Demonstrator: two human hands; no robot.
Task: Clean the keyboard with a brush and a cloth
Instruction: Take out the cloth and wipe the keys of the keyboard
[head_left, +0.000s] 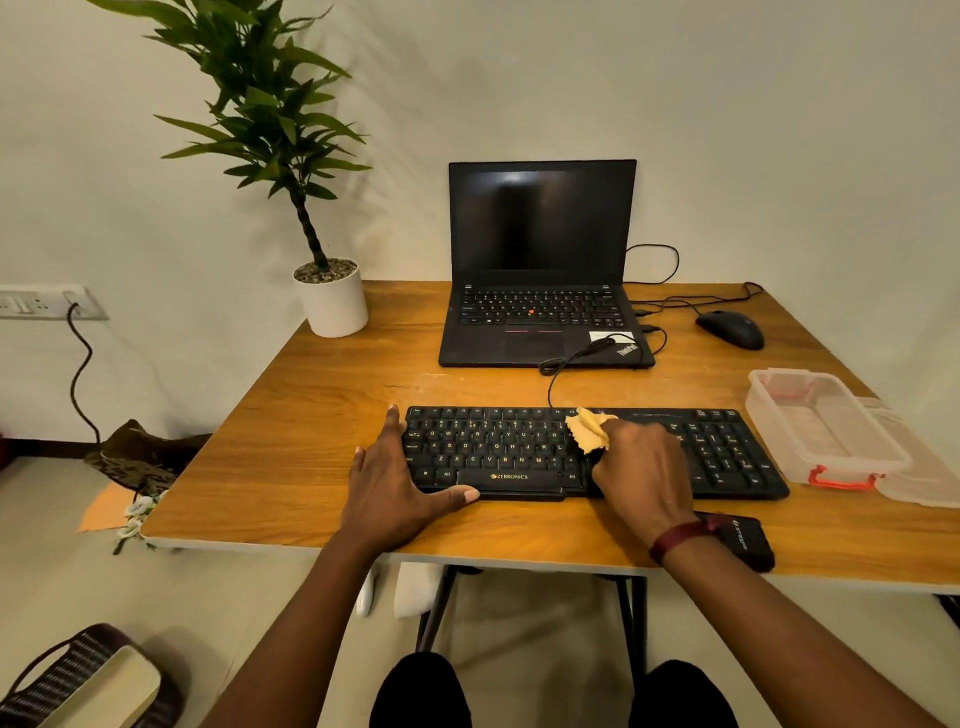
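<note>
I see the black keyboard (592, 452) lying near the worktop's (311, 415) front edge. My left hand (400, 483) lies flat and spread, steadying its left end, while my right hand (641, 473) grips a bunched yellow cloth (589, 430) on the middle keys. I judge the wiping step underway; next, sweep rightward toward the number pad.

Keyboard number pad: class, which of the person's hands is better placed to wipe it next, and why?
Right. The right hand already holds the cloth beside the number pad; the left hand steadies the keyboard's far end.
</note>
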